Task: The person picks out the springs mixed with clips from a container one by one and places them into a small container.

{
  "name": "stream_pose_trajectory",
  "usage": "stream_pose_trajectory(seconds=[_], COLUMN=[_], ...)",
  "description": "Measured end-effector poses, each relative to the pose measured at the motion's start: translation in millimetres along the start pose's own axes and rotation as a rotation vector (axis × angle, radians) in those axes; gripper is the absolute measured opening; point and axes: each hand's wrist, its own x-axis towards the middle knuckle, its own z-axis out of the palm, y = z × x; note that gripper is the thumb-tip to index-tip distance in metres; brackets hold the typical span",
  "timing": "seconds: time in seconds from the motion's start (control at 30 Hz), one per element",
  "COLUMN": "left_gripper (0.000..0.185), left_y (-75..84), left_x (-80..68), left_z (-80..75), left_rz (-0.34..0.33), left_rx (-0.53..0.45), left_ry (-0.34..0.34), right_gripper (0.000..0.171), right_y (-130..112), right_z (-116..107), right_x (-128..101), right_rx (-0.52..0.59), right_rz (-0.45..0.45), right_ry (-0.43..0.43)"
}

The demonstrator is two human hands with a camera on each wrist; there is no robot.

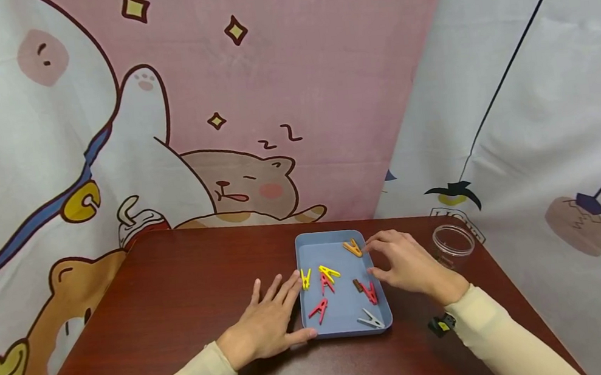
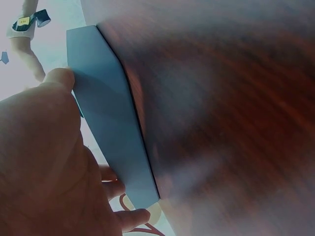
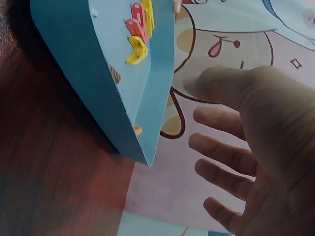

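A blue-grey tray (image 1: 348, 331) lies on the table, holding several small clips like clothespins: an orange clip (image 1: 353, 248) near the far right corner, yellow clips (image 1: 329, 272) and red clips (image 1: 319, 311) about the middle and sides, and a pale grey clip (image 1: 371, 319) near the front right. A small brown ridged piece (image 1: 357, 285) lies beside one red clip. My left hand (image 1: 268, 325), fingers spread, rests against the tray's left side; the left wrist view shows thumb and fingertips along its rim. My right hand (image 1: 410, 261) hovers at the right rim by the orange clip, fingers loosely bent and holding nothing.
Behind my right hand stands a clear round jar (image 1: 453, 241) near the table's right edge. The dark red-brown wooden table (image 1: 205, 271) ends at a cartoon-printed cloth (image 1: 312, 88) hanging at the back and right.
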Motion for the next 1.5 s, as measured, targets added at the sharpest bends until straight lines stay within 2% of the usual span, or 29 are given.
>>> stream_pose_trajectory(seconds=[0.37,0.6,0.8,1.13,1.5], left_gripper=[0.111,0.111,0.111,0.112,0.111], left_y=[-1.1,-1.1,-0.9,-0.5,-1.3], left_x=[-0.5,0.2,0.3,1.1,1.5], left_z=[1.3,-0.7,-1.4,0.4,-0.1], left_rz=[-0.004,-0.005,-0.005,-0.005,0.001], left_rx=[-0.001,0.007,0.006,-0.001,-0.005], left_ry=[-0.008,-0.009,-0.01,-0.02,-0.012], right_gripper=[0.039,0.044,0.046,0.039,0.028], right_y=[-13,-19,-23,-24,-23], right_z=[13,21,26,32,37], right_x=[12,23,28,27,26], right_rx=[-0.061,-0.095,-0.151,-0.192,-0.182], right_rz=[-0.096,-0.121,-0.125,-0.094,-0.082], right_ry=[-0.152,-0.271,-0.334,-0.369,-0.343])
